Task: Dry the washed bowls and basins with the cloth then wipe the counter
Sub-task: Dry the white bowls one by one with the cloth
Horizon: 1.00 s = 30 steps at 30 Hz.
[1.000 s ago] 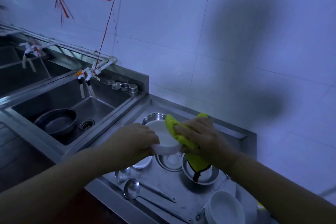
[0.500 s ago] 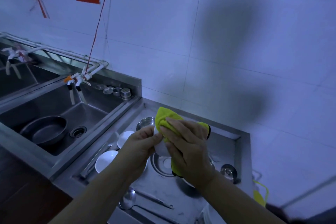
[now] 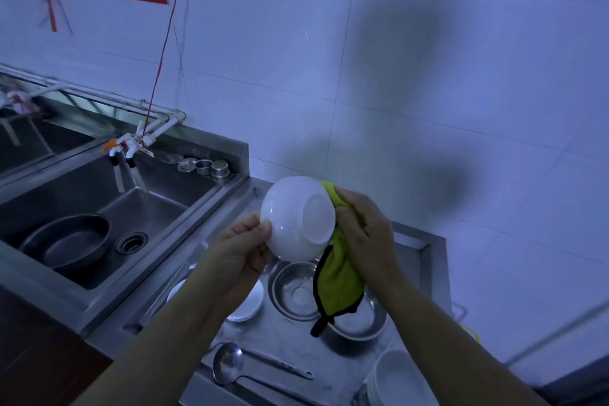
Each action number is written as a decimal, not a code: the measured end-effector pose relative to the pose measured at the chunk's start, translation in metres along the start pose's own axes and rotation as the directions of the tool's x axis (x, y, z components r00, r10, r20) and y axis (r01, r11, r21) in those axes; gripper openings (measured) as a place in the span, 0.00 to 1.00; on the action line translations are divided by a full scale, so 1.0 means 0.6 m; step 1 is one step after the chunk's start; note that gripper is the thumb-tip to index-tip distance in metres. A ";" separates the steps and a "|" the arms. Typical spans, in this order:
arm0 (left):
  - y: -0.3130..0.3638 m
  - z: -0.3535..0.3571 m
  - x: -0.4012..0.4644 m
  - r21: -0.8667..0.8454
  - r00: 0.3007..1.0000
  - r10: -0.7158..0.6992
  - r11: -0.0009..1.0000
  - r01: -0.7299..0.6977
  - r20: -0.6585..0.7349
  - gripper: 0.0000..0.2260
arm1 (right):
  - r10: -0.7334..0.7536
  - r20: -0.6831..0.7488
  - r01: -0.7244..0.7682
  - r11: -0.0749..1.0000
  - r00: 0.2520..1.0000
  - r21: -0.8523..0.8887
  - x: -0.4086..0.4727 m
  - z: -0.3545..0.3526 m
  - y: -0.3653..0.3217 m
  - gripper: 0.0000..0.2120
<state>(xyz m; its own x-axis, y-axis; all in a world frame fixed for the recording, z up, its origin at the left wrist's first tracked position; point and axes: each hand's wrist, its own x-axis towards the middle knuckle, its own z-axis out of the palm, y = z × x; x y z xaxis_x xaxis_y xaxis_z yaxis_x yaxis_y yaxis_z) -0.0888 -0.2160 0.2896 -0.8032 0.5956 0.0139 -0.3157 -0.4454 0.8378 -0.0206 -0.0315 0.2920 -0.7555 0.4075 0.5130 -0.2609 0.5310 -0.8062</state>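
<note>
Two hands busy above the counter (image 3: 333, 359) middle: left hand (image 3: 242, 249) pinching bowl (image 3: 298, 217) rim, right hand (image 3: 365, 234) closed around cloth (image 3: 337, 283). Best to rotate bowl against cloth, covering base fully.

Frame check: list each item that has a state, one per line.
white bowl: lifted, tilted, base toward camera
yellow cloth: bunched against bowl, tail hanging
left hand: gripping bowl rim
right hand: clutching cloth
dark basin: upright in sink
ladle: lying flat on counter
</note>
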 end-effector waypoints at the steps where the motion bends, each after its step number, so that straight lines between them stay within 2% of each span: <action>1: -0.001 0.000 0.003 -0.060 1.000 0.003 0.998 -0.004 -0.019 0.09 | -0.053 -0.047 0.050 0.997 0.998 -0.052 -0.002 0.000 -0.003 0.16; 3: -0.005 0.004 0.007 -0.121 0.999 0.000 0.993 -0.005 -0.042 0.10 | -0.205 -0.090 0.185 0.963 0.975 -0.194 -0.006 0.007 -0.013 0.20; 6: -0.008 0.015 0.007 -0.159 1.000 0.005 0.987 -0.009 -0.026 0.11 | -0.436 0.017 0.411 0.835 0.900 -0.366 -0.016 0.022 -0.022 0.17; 10: 0.005 0.014 0.007 -0.171 1.000 0.024 0.985 -0.027 -0.019 0.10 | -0.522 0.105 0.527 0.794 0.846 -0.303 -0.027 0.015 -0.018 0.12; 13: 0.010 0.009 0.005 -0.142 1.000 0.019 0.990 -0.018 0.005 0.11 | -0.571 0.157 0.587 0.734 0.806 -0.341 -0.030 -0.012 -0.011 0.10; 16: 0.008 0.010 0.002 -0.124 1.000 0.003 0.992 -0.001 0.022 0.11 | -0.586 0.151 0.585 0.682 0.796 -0.438 -0.017 -0.024 -0.015 0.10; 20: 0.008 0.019 -0.004 -0.099 0.999 -0.018 0.995 0.023 0.045 0.11 | -0.528 0.041 0.493 0.761 0.849 -0.420 -0.003 -0.005 -0.041 0.12; 25: 0.012 0.028 -0.012 -0.075 1.000 0.009 0.997 -0.009 0.005 0.10 | -0.494 -0.039 0.448 0.816 0.868 -0.365 0.003 0.010 -0.076 0.15; 28: 0.010 0.051 -0.019 -0.070 0.999 0.003 0.998 -0.005 -0.033 0.11 | -0.440 -0.002 0.403 0.824 0.898 -0.398 0.005 0.041 -0.097 0.19; 30: 0.015 0.065 -0.024 -0.113 0.997 -0.009 0.994 0.001 -0.074 0.07 | -0.443 0.009 0.403 0.806 0.896 -0.433 -0.006 0.059 -0.099 0.19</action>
<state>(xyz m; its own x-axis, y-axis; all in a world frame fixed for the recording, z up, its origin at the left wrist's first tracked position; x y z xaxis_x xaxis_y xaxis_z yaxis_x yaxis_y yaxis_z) -0.0607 -0.2024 0.3183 -0.8353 0.5487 -0.0338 -0.3714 -0.5179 0.7706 -0.0238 -0.0905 0.3277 -0.5671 0.1231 0.8144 -0.2547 0.9141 -0.3155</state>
